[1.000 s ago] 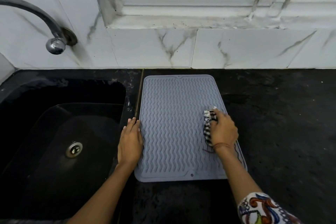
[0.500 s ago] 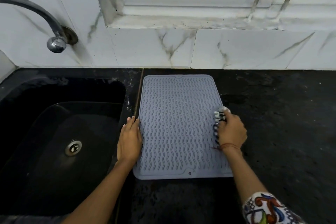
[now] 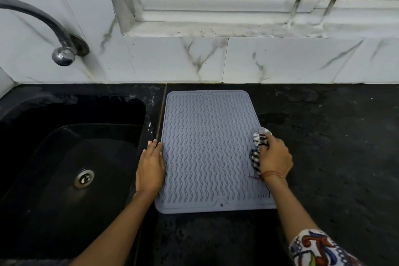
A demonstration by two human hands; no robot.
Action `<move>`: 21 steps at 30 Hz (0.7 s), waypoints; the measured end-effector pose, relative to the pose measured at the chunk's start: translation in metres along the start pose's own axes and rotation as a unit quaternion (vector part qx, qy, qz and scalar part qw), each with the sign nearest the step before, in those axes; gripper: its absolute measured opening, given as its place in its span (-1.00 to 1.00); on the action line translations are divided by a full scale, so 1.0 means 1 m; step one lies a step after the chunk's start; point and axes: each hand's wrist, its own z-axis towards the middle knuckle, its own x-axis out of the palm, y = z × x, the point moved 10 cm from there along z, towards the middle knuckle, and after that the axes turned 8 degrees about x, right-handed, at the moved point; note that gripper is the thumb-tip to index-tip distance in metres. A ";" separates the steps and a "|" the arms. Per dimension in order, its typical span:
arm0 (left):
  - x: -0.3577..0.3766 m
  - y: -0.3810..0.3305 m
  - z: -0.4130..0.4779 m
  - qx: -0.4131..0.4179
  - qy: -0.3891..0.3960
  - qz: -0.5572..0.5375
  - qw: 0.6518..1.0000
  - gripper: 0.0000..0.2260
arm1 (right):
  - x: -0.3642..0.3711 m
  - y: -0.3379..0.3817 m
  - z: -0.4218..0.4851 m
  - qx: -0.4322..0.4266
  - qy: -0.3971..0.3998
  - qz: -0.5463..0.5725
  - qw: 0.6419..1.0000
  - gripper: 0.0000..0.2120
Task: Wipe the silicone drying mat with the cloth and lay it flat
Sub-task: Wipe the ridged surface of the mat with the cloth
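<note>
A grey silicone drying mat [image 3: 207, 147] with wavy ridges lies flat on the black counter, its long side running away from me. My left hand [image 3: 150, 168] rests palm down along the mat's left edge, fingers together and holding nothing. My right hand [image 3: 275, 157] is at the mat's right edge, closed around a bunched black-and-white striped cloth [image 3: 258, 147] that presses on the mat. Part of the cloth is hidden under my fingers.
A black sink [image 3: 71, 157] with a metal drain [image 3: 84, 178] sits directly left of the mat. A curved tap [image 3: 62, 54] juts from the marble-tiled wall above it. Black counter [image 3: 334, 147] stretches to the right. A window sill [image 3: 226, 28] runs along the back.
My right hand has slid the cloth from the mat's right-middle area out to its right edge. The left hand has stayed at the left edge.
</note>
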 end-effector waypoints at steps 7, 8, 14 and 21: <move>0.000 0.001 -0.001 -0.002 0.005 -0.001 1.000 -0.67 | 0.050 0.087 -0.096 -0.222 0.082 0.057 0.970 -0.63; -0.001 0.000 -0.001 0.000 0.006 -0.001 1.000 -0.67 | 0.047 0.083 -0.085 -0.234 0.085 0.042 0.968 -0.63; -0.001 -0.001 -0.001 0.000 0.000 0.001 1.000 -0.68 | -0.009 -0.016 -0.001 -0.028 -0.001 -0.020 0.999 -0.61; 0.002 0.000 0.000 -0.016 0.006 0.003 1.000 -0.67 | 0.042 0.066 -0.103 -0.148 0.055 0.055 0.986 -0.58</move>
